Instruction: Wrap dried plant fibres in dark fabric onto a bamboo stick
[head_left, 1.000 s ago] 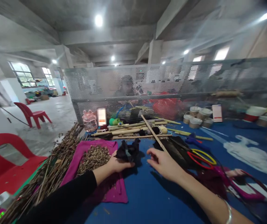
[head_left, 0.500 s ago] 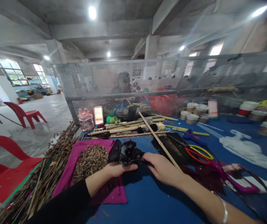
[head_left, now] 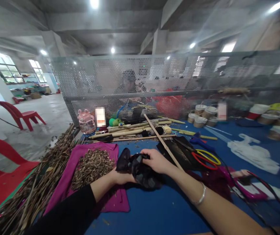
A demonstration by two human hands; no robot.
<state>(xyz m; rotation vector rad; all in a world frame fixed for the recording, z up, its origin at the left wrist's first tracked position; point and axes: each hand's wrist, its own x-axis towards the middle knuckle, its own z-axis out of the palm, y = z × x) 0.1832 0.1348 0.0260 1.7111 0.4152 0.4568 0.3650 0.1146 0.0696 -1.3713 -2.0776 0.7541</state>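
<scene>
A crumpled bundle of thin black fabric [head_left: 142, 173] is held between my hands over the blue tabletop [head_left: 152, 209]. My left hand [head_left: 121, 177] supports it from below and from the left, with most of its fingers hidden behind the cloth. From above and to the right, my right hand [head_left: 156, 160] grips the upper part with its fingers bent into the folds. The fabric's lower right part hangs loose. Just left of the bundle lies a magenta cloth [head_left: 116, 204] with a heap of dried brown plant bits [head_left: 93, 168] on it.
Long dried stalks [head_left: 39, 182] lie at the left. Bamboo sticks [head_left: 127, 132] and a green yarn ball [head_left: 114, 122] lie before a perforated metal screen [head_left: 98, 78]. Red-and-yellow-handled scissors [head_left: 206, 160], a magenta hot tool [head_left: 246, 191] with cables and a plastic bag [head_left: 255, 155] are rightward.
My right hand has moved left and up, from the fabric's right end onto its top. The bundle has turned and now droops lower on the right. The camera view has shifted slightly.
</scene>
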